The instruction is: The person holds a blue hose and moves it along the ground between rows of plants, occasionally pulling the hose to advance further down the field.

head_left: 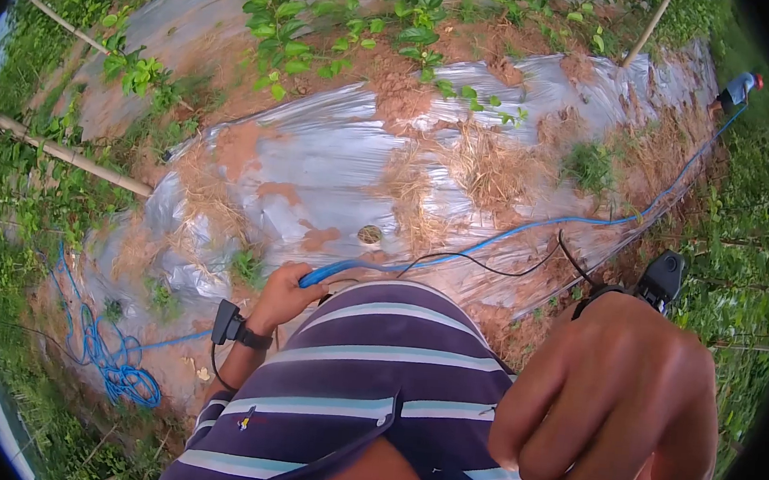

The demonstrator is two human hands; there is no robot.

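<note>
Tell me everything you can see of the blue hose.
The blue hose is thin, flexible and plastic-looking. The left hand grips it by the striped shirt; from there it snakes over the silver ground sheet to a red-capped object far right. A black cable lies beside it. Blue loops lie coiled lower left; whether they join it is unclear.

A single head-worn camera looks steeply down past the person's purple-and-white striped shirt (373, 367) onto silver plastic mulch sheeting (318, 166), its fisheye lens bending the ground into a dark-edged circle. The right hand (616, 416) sits very near the lens; the left hand (284, 295), gripping a thin blue hose (355, 264), lies farther off.
</note>
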